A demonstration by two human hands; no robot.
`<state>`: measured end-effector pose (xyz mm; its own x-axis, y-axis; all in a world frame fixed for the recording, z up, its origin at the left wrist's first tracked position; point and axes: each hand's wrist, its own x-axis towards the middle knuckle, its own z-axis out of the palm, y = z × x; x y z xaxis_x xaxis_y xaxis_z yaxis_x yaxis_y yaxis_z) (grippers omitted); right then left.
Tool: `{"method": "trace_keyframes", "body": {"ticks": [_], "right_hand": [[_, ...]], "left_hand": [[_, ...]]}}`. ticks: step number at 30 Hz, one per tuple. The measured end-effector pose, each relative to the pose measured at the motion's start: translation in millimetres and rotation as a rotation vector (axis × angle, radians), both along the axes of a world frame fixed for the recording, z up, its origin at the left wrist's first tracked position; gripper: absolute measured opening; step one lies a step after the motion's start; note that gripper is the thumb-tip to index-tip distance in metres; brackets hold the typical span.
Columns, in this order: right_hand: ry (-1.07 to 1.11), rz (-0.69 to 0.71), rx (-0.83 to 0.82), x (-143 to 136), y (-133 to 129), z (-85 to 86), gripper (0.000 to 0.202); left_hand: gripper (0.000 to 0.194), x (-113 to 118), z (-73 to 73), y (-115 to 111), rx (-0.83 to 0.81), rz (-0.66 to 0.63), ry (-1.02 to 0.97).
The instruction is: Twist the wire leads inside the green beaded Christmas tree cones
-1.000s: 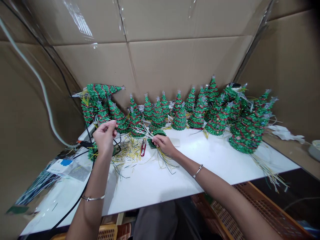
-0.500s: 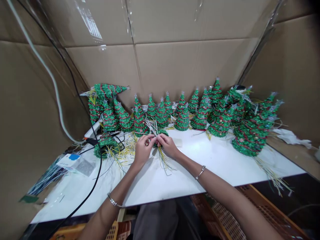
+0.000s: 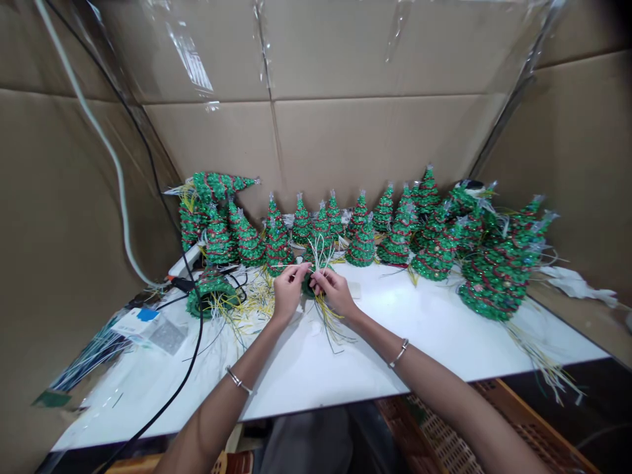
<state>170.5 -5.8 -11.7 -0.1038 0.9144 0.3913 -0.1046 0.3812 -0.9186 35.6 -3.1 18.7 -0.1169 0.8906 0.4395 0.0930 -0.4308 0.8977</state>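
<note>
A small green tinsel Christmas tree lies with its hollow base (image 3: 308, 288) towards me, mostly hidden behind my hands. From it come a fan of white wires (image 3: 322, 249) upwards and loose yellow and green wires (image 3: 330, 322) down onto the table. My left hand (image 3: 288, 293) is closed in a pinch on a thin white wire that points out to the left. My right hand (image 3: 336, 293) is closed around the white wires at the base's opening. The fingertips of both hands almost meet, and the exact grip is too small to make out.
Several finished-looking tinsel trees (image 3: 363, 245) stand along the cardboard wall (image 3: 375, 145). Another tree lies on its side (image 3: 210, 296) at left, beside yellow wire scraps (image 3: 257, 296). A black cable (image 3: 190, 368) crosses the white table (image 3: 419, 316); orange crates (image 3: 444, 434) sit below.
My hands have drawn slightly apart, and the white wires now stand up more in a fan above my right hand. The whole view has shifted a little downward in the picture.
</note>
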Motion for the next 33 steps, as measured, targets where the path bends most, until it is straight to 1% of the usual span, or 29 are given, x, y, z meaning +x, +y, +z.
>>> {"method": "trace_keyframes", "body": {"ticks": [5,7,9,11,14,17,19,22,28,30,33], "right_hand": [[0.101,0.002,-0.068,-3.2,0.7,-0.6,0.037],[0.157,-0.005,-0.115,-4.2,1.7,-2.1,0.04],[0.188,0.007,-0.152,-4.8,2.2,-3.2,0.042],[0.177,0.038,-0.154,-5.4,1.7,-3.6,0.043],[0.115,0.082,-0.11,-5.7,-0.9,-2.4,0.041],[0.051,0.101,-0.078,-5.2,-3.6,0.0,0.038],[0.017,0.111,-0.067,-4.7,-4.6,1.7,0.037],[0.014,0.106,-0.054,-5.7,-4.9,2.8,0.038],[0.119,0.021,-0.077,-13.9,-4.9,-1.0,0.037],[0.13,0.011,-0.081,-15.7,-5.7,-2.4,0.036],[0.119,-0.008,-0.088,-16.1,-6.8,-3.8,0.035]], "left_hand": [[0.035,-6.1,3.0,0.3,-0.078,-0.052,-0.242],[0.038,-11.6,3.1,2.2,-0.119,-0.072,-0.275],[0.04,-17.3,2.1,3.8,-0.15,-0.086,-0.246],[0.038,-21.5,0.8,4.5,-0.142,-0.095,-0.157],[0.026,-23.0,-0.6,3.3,-0.027,-0.077,0.031],[0.019,-20.9,-1.2,1.2,0.064,-0.084,0.125],[0.018,-19.5,-1.7,0.3,0.083,-0.088,0.146],[0.018,-18.4,-3.7,0.0,0.086,-0.054,0.169],[0.025,-17.2,-9.3,0.6,-0.035,-0.022,0.063],[0.024,-16.3,-10.0,0.0,-0.043,-0.011,0.043],[0.021,-13.9,-10.0,-1.4,-0.01,0.01,0.043]]}}
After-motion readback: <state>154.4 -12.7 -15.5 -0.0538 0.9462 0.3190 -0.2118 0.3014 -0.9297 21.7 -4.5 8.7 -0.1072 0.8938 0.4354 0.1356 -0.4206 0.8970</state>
